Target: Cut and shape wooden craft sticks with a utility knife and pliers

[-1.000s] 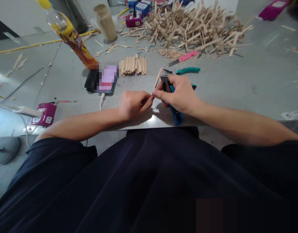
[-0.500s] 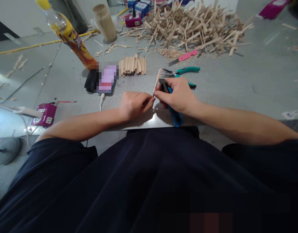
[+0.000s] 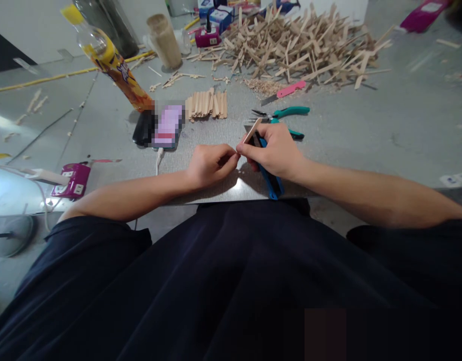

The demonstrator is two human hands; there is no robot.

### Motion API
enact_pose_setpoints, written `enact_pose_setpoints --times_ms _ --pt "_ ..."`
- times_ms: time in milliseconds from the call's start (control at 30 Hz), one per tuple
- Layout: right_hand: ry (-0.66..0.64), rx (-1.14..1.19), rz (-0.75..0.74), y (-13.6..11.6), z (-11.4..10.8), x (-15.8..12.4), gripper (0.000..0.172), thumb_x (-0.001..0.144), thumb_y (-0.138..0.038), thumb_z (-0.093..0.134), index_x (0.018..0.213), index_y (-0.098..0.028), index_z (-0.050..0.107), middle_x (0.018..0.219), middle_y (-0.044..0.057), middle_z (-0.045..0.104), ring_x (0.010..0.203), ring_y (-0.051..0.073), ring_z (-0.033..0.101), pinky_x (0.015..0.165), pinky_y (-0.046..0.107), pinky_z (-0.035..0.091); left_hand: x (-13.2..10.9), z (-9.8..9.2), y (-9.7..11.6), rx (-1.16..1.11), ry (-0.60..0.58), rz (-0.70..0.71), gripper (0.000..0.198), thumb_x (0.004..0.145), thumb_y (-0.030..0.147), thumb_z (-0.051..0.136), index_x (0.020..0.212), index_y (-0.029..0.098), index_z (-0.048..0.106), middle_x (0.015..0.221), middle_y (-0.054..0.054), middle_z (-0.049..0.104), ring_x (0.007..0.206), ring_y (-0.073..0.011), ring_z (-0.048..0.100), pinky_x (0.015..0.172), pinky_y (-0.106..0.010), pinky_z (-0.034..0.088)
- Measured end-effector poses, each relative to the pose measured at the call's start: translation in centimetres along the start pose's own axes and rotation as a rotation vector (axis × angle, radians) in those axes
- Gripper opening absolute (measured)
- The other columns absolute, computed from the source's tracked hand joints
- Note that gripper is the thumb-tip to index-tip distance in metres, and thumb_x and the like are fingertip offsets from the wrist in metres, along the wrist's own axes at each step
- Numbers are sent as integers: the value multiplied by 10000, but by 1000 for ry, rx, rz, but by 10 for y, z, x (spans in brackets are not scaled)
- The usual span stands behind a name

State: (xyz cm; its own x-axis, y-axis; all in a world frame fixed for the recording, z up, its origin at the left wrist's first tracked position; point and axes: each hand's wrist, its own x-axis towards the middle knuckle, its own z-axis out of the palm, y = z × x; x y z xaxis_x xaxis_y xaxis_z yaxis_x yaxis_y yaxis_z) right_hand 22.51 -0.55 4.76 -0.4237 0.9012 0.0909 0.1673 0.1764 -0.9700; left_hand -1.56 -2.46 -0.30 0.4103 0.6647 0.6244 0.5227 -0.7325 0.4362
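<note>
In my right hand point(image 3: 278, 150) is a blue-handled pliers-like tool point(image 3: 270, 183), its dark head pointing away from me, partly hidden by my fingers. The same thumb and fingers pinch a flat wooden craft stick point(image 3: 252, 131), slanting up to the right across the tool's head. My left hand point(image 3: 213, 163) is closed, its thumb and fingertips pinching at the stick's lower end, which is mostly covered. Just beyond my right hand lie green-handled pliers point(image 3: 293, 110). A row of craft sticks point(image 3: 207, 104) lies ahead of my left hand.
A large heap of wooden sticks point(image 3: 302, 45) covers the back. In front of it are a pink-handled saw point(image 3: 291, 89) and wood shavings point(image 3: 263, 87). Leftward stand a phone point(image 3: 168, 125) on a cable, a yellow-capped bottle point(image 3: 121, 75), a jar point(image 3: 164, 42) and a purple power socket point(image 3: 74, 180).
The craft stick has tipped from nearly upright to a slant toward the right, over the tool's head. Both hands stay close together in about the same place.
</note>
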Motion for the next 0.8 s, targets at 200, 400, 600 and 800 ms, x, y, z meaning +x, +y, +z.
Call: enact_pose_setpoints --times_ms 200,400,600,800 --pt "15 23 -13 5 0 2 353 1004 -329 994 798 -266 715 665 -19 705 483 148 606 504 331 516 5 -2 3 -82 -13 -209 309 1102 401 744 848 225 764 665 1 745 568 -129 619 611 -291 421" --pt "26 76 2 7 1 4 292 971 -313 975 796 -287 742 631 -24 680 480 176 638 455 332 480 8 -2 6 -228 -82 -363 334 1127 475 732 896 236 761 652 0 756 557 -142 664 598 -285 475" --pt "0 119 57 10 2 6 303 960 -369 972 828 -292 710 640 -24 666 488 174 627 461 320 466 10 -2 8 -444 -116 -467 379 1113 568 796 924 253 699 674 10 740 566 -142 677 593 -286 517" --pt "-142 208 208 10 3 6 277 1177 -506 759 1023 -298 658 664 -20 683 469 188 616 475 328 484 16 -4 9 -825 -102 -633 590 1011 754 925 919 260 616 750 33 705 605 -132 681 610 -293 585"
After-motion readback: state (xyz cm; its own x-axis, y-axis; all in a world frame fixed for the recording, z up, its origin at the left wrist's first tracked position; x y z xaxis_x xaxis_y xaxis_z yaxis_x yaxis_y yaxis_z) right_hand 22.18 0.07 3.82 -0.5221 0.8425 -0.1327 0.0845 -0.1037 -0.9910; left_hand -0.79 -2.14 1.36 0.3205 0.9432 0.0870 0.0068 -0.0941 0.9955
